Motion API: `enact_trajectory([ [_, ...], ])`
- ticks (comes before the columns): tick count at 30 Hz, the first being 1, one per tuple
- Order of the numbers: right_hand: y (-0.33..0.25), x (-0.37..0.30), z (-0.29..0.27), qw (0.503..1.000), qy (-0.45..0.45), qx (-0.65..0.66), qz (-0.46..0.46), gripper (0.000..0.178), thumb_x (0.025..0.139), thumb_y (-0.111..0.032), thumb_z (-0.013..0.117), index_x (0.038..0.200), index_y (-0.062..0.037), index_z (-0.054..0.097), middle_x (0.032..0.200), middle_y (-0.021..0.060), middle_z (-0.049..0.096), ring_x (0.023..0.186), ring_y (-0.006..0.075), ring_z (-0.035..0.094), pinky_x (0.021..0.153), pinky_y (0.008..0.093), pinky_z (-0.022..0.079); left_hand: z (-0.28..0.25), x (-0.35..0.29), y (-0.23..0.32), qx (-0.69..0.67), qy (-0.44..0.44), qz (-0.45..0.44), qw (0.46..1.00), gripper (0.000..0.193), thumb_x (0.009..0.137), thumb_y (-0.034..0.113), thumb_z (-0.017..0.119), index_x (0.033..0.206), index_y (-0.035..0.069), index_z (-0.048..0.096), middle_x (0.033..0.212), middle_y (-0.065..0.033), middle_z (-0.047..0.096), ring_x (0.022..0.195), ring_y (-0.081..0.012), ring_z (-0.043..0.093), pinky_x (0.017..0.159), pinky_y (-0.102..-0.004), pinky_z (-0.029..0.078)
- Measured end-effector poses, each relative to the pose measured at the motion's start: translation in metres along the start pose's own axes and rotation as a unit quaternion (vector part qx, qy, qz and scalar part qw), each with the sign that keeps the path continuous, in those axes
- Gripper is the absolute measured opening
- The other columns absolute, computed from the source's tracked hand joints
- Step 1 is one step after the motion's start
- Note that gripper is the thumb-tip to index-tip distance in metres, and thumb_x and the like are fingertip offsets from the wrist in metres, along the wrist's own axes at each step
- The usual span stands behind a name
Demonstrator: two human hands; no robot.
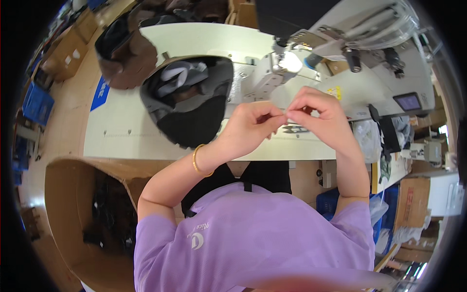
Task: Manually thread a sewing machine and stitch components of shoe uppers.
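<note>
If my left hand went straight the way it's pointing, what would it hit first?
Your left hand would probably meet your right hand first; they seem to touch, though depth is unclear.

Sewing machine (379,87) mounted on right part of worktable (112,148); display panel (407,101) set into its right end. Open sewn piece (194,121) placed on table, left of machine head (265,78); second sewn piece (124,63) placed beyond it, farther left. Left hand (248,126) and right hand (323,114) held together at the fingertips, before machine head. Thread snips (296,129) laid near table's front edge. Open carton (63,219) positioned at person's left, bundled items (114,214) contained in it. Crate (38,104) set farther left, beyond table.
</note>
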State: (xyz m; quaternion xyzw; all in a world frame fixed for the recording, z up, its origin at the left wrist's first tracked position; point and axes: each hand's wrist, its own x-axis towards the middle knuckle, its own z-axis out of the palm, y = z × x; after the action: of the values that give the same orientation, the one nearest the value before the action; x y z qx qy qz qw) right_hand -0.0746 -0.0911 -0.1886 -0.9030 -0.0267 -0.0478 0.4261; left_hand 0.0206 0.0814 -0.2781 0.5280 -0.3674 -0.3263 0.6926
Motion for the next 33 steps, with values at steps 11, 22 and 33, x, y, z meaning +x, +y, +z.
enact_trajectory([
  [11,0.021,0.005,0.003,0.973,0.206,-0.058,-0.090,0.005,0.088,-0.004,0.069,0.089,-0.0007,0.066,0.074,0.0035,0.057,0.066,0.0104,0.052,0.059,0.0266,0.042,-0.016,0.020,0.002,0.099,0.011,0.018,0.995,0.014,0.094,0.011,0.066,0.099,0.000,0.071,0.075,0.0003,0.063,0.065,-0.0041,0.054,0.056,-0.0218,0.045],
  [22,0.026,0.056,0.014,0.770,0.512,-0.180,-0.336,0.009,0.086,0.001,0.073,0.093,0.0016,0.067,0.070,0.0056,0.061,0.050,0.0086,0.048,0.045,0.0232,0.035,0.006,0.079,0.040,-0.258,0.132,0.095,0.952,0.019,0.093,0.003,0.062,0.111,0.000,0.068,0.072,-0.0029,0.062,0.055,-0.0094,0.051,0.050,-0.0236,0.038],
  [33,0.027,0.054,0.009,0.756,0.520,-0.230,-0.324,0.011,0.082,0.003,0.075,0.088,0.0006,0.067,0.065,0.0053,0.059,0.048,0.0121,0.049,0.043,0.0260,0.034,0.017,0.085,0.031,-0.329,0.168,0.134,0.920,0.017,0.094,0.005,0.060,0.108,0.001,0.070,0.069,-0.0034,0.061,0.050,-0.0098,0.049,0.047,-0.0243,0.035],
])
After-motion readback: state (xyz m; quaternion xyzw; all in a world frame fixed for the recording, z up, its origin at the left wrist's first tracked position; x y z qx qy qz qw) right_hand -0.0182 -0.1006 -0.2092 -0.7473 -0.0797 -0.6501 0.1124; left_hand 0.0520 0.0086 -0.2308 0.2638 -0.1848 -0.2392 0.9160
